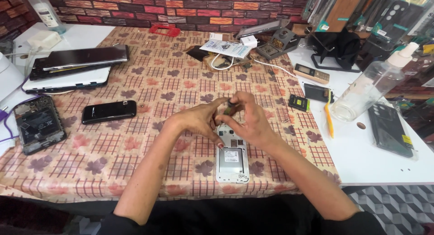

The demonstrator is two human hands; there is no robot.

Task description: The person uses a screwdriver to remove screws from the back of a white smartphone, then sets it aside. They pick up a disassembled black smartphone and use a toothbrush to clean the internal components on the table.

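The right hand (251,122) pinches a small dark part (231,105) between thumb and forefinger, its fingers curled narrow around it, just above the top end of an opened white phone (232,160). The left hand (196,122) comes in from the other side; its fingers reach toward the same small part, and its thumb rests at the phone's upper edge. What the part is cannot be made out at this size.

The white phone lies back-up on the desk (149,86), its cover off and its silver inner compartment showing, close to the near edge and straight in front of the person. The desk wears a checked cloth with a leaf pattern.

To the left, well apart from the hands, lies a black phone (109,111), and farther left an opened dark phone (39,124) with its insides bare. Behind these rest stacked flat devices (72,65).

To the right, a yellow-handled tool (328,117) lies beside a clear pump bottle (373,83) lying tipped over, with a black phone case (389,129) near it. Towards the back sits a soldering station (280,43) and a coil of white cable (224,61).
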